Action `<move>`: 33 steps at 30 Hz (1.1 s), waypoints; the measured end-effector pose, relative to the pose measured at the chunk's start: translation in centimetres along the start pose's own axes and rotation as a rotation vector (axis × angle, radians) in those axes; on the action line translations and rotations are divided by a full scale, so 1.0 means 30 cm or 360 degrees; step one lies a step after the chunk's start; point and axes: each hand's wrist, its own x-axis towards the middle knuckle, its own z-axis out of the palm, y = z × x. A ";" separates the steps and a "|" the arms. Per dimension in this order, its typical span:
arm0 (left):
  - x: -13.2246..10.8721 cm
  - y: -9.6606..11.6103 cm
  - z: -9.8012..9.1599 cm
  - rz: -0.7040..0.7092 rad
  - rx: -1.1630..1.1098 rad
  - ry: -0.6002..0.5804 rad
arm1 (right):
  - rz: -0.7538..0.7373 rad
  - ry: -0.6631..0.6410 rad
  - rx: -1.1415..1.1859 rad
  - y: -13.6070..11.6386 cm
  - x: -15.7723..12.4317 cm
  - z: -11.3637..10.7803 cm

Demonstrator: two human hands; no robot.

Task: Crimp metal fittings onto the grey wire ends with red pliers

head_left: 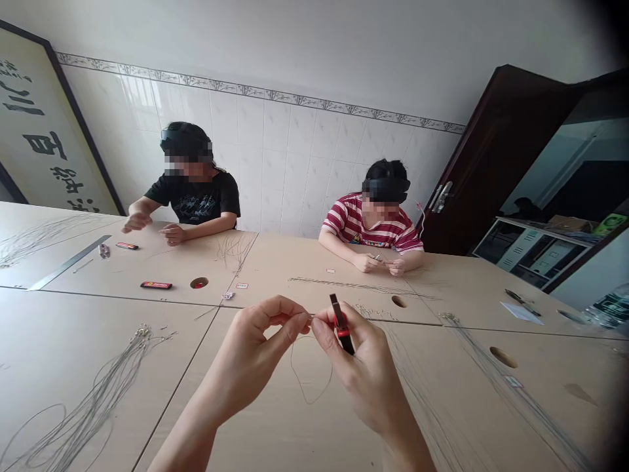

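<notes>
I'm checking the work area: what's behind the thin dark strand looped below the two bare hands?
Pale tan tabletop shows behind the strand. Whatever lies behind the left hand and right hand is covered, so unseen.

Thin cord [309, 402] droops in a loop — a black, red-banded tool [343, 333] tilts in the right fingers [362, 321].

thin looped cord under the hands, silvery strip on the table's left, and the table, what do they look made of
Cord: perhaps waxed thread or coated wire; thin, dark, smoothly curved.
Strip: probably metal; straight-edged, silvery sheen.
Table: likely laminated board; smooth, pale, straight seams.
</notes>
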 end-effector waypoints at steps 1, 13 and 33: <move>-0.002 0.003 0.000 -0.0008 0.0023 -0.0005 | -0.0006 0.0022 0.0001 -0.001 -0.001 0.001; -0.003 0.006 0.002 -0.0059 0.0142 -0.0012 | -0.0042 -0.0011 -0.0087 0.003 0.004 -0.008; 0.006 0.004 0.005 -0.0036 -0.0050 -0.0028 | -0.0011 -0.0035 0.0027 0.006 0.005 -0.005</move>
